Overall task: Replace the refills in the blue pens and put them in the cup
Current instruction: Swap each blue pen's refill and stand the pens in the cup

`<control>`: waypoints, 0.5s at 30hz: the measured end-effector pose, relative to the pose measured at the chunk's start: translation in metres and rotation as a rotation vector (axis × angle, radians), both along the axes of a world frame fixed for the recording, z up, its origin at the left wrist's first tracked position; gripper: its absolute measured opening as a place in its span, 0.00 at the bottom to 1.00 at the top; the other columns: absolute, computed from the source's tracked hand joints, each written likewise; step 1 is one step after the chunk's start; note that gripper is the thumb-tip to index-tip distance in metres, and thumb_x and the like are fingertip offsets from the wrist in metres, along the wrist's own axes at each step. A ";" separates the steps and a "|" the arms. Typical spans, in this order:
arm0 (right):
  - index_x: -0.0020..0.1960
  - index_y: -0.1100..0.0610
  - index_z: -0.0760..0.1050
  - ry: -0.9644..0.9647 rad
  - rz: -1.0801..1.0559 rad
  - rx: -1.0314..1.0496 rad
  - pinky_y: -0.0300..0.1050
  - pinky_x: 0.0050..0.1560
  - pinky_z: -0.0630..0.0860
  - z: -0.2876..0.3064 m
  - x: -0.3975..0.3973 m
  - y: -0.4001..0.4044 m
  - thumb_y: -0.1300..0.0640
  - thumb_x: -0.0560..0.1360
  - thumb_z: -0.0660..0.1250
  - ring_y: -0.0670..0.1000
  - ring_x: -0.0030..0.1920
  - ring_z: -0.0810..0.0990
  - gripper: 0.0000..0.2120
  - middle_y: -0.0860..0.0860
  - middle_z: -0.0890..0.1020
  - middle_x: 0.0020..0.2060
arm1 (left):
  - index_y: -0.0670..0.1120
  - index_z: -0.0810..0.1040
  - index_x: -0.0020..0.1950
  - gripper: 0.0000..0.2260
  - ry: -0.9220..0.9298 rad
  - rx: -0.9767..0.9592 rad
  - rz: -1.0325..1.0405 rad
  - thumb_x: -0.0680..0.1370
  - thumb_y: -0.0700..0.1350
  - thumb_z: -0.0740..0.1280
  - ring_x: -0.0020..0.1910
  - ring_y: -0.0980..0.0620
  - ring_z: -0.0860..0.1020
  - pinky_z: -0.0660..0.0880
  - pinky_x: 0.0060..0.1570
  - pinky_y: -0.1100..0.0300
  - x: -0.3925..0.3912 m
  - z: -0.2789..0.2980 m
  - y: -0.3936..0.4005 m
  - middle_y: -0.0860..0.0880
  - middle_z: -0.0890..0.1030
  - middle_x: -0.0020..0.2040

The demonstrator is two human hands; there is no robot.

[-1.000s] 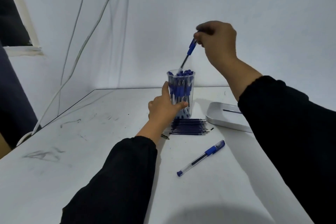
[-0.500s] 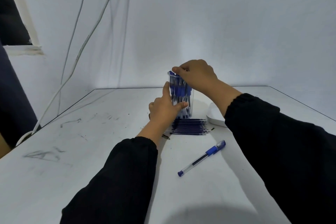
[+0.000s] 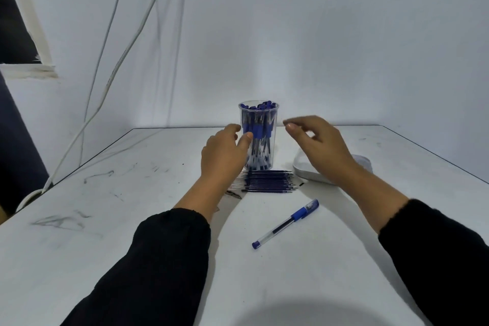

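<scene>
A: White wall (image 3: 317, 47) behind, with pale cables (image 3: 111, 69) hanging down it, and a scuffed white table (image 3: 105, 233) under both hands.

B: Where is the cup?

A: Clear cup (image 3: 258, 135) stands upright between the 2 hands, packed with blue pens (image 3: 258, 124), caps up. The left hand (image 3: 225, 153) is just beside it, thumb close to its wall; I cannot tell whether it touches. Its fingers are relaxed and hold nothing.

B: And the right hand?

A: The right hand (image 3: 320, 145) hovers right of the cup, apart from it, fingers loosely bent, nothing in them.

B: Refills?

A: A flat row of dark refills (image 3: 270, 181) lies in front of the cup, between the wrists. 1 capped blue pen (image 3: 287, 222) lies nearer the person, slanted, between the 2 black sleeves (image 3: 158, 259).

B: Anything else?

A: A white tray (image 3: 304, 172) sits under the right hand, mostly hidden by it. A small dark bit (image 3: 234, 194) lies by the left wrist; too small to name.
</scene>
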State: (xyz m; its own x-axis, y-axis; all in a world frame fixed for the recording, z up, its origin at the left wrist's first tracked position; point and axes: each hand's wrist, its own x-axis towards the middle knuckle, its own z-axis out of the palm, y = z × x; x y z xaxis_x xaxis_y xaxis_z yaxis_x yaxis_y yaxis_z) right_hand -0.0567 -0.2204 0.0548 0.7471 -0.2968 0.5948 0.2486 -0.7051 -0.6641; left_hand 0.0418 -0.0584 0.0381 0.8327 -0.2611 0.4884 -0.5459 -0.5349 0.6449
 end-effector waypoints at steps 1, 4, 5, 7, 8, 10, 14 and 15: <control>0.54 0.46 0.79 0.009 -0.001 0.023 0.34 0.48 0.71 -0.008 -0.008 -0.003 0.49 0.79 0.63 0.38 0.50 0.76 0.08 0.39 0.80 0.50 | 0.49 0.74 0.63 0.15 -0.003 -0.025 -0.045 0.80 0.54 0.60 0.56 0.50 0.76 0.72 0.55 0.53 -0.008 0.002 0.001 0.51 0.79 0.56; 0.51 0.50 0.80 0.079 0.054 0.151 0.29 0.41 0.72 -0.027 -0.025 -0.013 0.52 0.79 0.64 0.39 0.42 0.79 0.07 0.45 0.82 0.46 | 0.50 0.78 0.53 0.09 0.094 0.051 -0.280 0.79 0.52 0.64 0.48 0.55 0.77 0.74 0.46 0.58 -0.034 0.001 0.002 0.55 0.79 0.47; 0.49 0.50 0.81 0.114 0.065 0.172 0.30 0.40 0.73 -0.031 -0.028 -0.017 0.52 0.78 0.65 0.39 0.38 0.79 0.06 0.47 0.83 0.44 | 0.50 0.78 0.50 0.08 0.146 0.127 -0.373 0.78 0.53 0.65 0.45 0.56 0.77 0.72 0.41 0.61 -0.043 -0.002 0.001 0.56 0.79 0.44; 0.44 0.48 0.81 0.191 0.065 0.164 0.35 0.40 0.73 -0.036 -0.031 -0.024 0.54 0.78 0.66 0.38 0.33 0.78 0.07 0.46 0.84 0.38 | 0.53 0.78 0.43 0.09 0.172 0.288 -0.497 0.75 0.58 0.67 0.40 0.58 0.76 0.69 0.37 0.63 -0.056 -0.010 -0.004 0.56 0.78 0.39; 0.43 0.48 0.81 0.232 0.069 0.152 0.36 0.39 0.72 -0.037 -0.032 -0.026 0.55 0.78 0.66 0.39 0.32 0.78 0.07 0.46 0.84 0.36 | 0.54 0.78 0.40 0.11 0.138 0.358 -0.508 0.72 0.61 0.68 0.39 0.59 0.76 0.69 0.36 0.62 -0.061 -0.015 -0.006 0.56 0.78 0.38; 0.41 0.48 0.82 0.302 0.072 0.117 0.36 0.38 0.72 -0.036 -0.032 -0.029 0.55 0.77 0.67 0.43 0.32 0.78 0.08 0.47 0.84 0.34 | 0.52 0.77 0.38 0.15 0.031 0.489 -0.486 0.68 0.64 0.69 0.39 0.59 0.75 0.70 0.37 0.60 -0.067 -0.023 -0.011 0.55 0.78 0.37; 0.43 0.55 0.84 0.421 0.095 0.088 0.38 0.39 0.73 -0.033 -0.037 -0.032 0.53 0.75 0.70 0.46 0.34 0.79 0.07 0.50 0.85 0.37 | 0.52 0.76 0.40 0.11 0.012 0.574 -0.521 0.70 0.59 0.71 0.40 0.56 0.75 0.72 0.38 0.58 -0.069 -0.026 -0.014 0.55 0.77 0.39; 0.44 0.56 0.85 0.458 0.111 0.087 0.37 0.40 0.73 -0.033 -0.038 -0.033 0.53 0.74 0.71 0.45 0.34 0.80 0.07 0.51 0.85 0.38 | 0.52 0.76 0.40 0.10 0.015 0.564 -0.534 0.71 0.57 0.71 0.39 0.56 0.75 0.73 0.39 0.57 -0.067 -0.026 -0.012 0.55 0.77 0.39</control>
